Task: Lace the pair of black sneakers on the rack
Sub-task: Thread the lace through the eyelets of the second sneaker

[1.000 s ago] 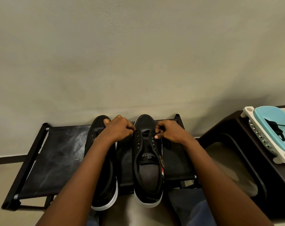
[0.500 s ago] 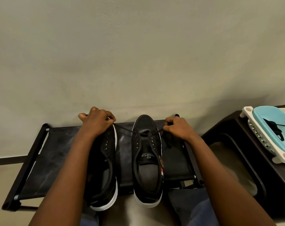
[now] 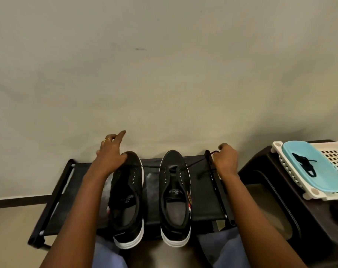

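Two black sneakers with white soles stand side by side on a black rack (image 3: 54, 192), toes toward the wall. A black lace (image 3: 150, 166) runs through the front eyelets of the right sneaker (image 3: 174, 198) and stretches taut to both sides. My left hand (image 3: 111, 154) pinches the lace's left end above the toe of the left sneaker (image 3: 128, 202), with some fingers lifted. Over the rack's right edge, my right hand (image 3: 225, 160) grips the other end; its loose tail hangs below the hand. No lace shows in the left sneaker's eyelets.
A dark brown stool (image 3: 291, 192) stands right of the rack. On it lies a white perforated basket with a light-blue lid (image 3: 315, 176), and a second black lace (image 3: 305, 165) rests on that lid. A plain wall rises close behind the rack.
Both hands have moved apart from the right sneaker's front eyelets, pulling the lace out to each side until it runs taut. The left hand now sits above the left sneaker's toe.
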